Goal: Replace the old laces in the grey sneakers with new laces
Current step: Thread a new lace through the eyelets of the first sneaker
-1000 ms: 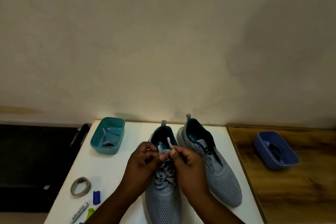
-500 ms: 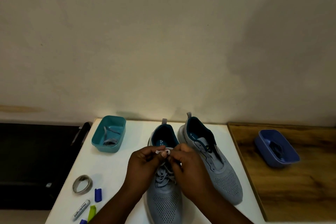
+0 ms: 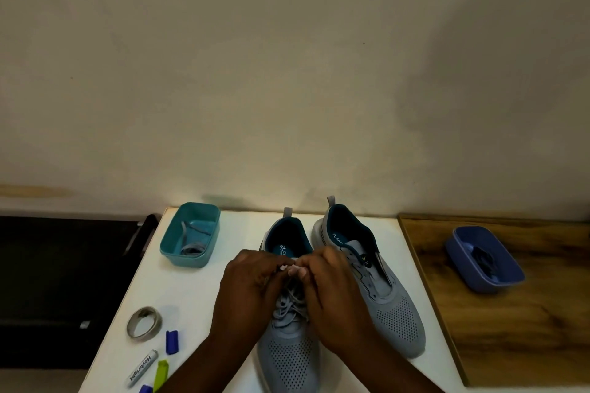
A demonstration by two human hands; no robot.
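Note:
Two grey sneakers stand side by side on the white table (image 3: 198, 293), toes toward me. The left sneaker (image 3: 289, 357) carries a grey lace (image 3: 292, 297) through its eyelets. My left hand (image 3: 252, 284) and my right hand (image 3: 332, 290) meet over its tongue, and the fingertips of both pinch the lace ends close together. The right sneaker (image 3: 383, 306) shows bare eyelets with no lace. A teal tub (image 3: 191, 239) at the back left holds a grey lace. A blue tub (image 3: 483, 258) on the right holds a dark lace.
A roll of tape (image 3: 144, 324), a blue cap (image 3: 171, 341), a marker (image 3: 143, 368) and a green clip (image 3: 160, 373) lie at the table's front left. A wooden surface (image 3: 526, 329) adjoins the table on the right. A wall rises behind, and dark furniture stands to the left.
Both hands have lowered and drawn together over the left sneaker's tongue. The lace ends that stood up between the fingers a second ago are now tucked under the fingertips.

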